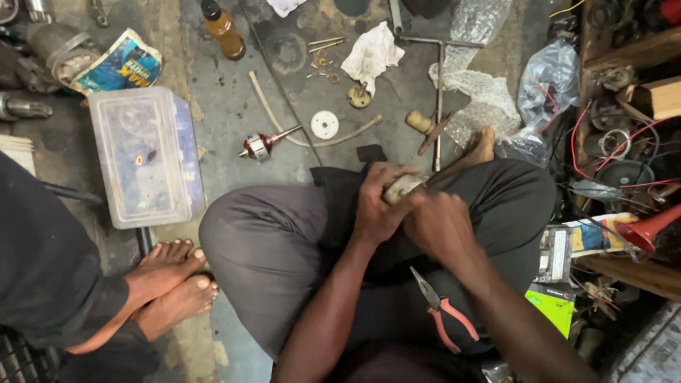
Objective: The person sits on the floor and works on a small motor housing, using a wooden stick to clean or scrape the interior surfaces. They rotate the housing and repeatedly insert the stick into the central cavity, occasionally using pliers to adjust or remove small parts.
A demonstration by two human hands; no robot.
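The person sits cross-legged on the floor, and both hands meet over the lap. The left hand is wrapped around a small pale metal part, fingers curled over its top. The right hand presses against the same part from the other side, closed on its near end, so the two hands touch. The part sits just above the knees, against the dark trousers.

A pair of red-handled pliers lies on the lap close to the right forearm. Ahead of the knees on the floor lie a motor rotor, a white gear and a pale hose curving past them. A crumpled white rag and a brown bottle lie nearer the far edge. A clear plastic box stands to the left, and another person's bare feet rest beside it.
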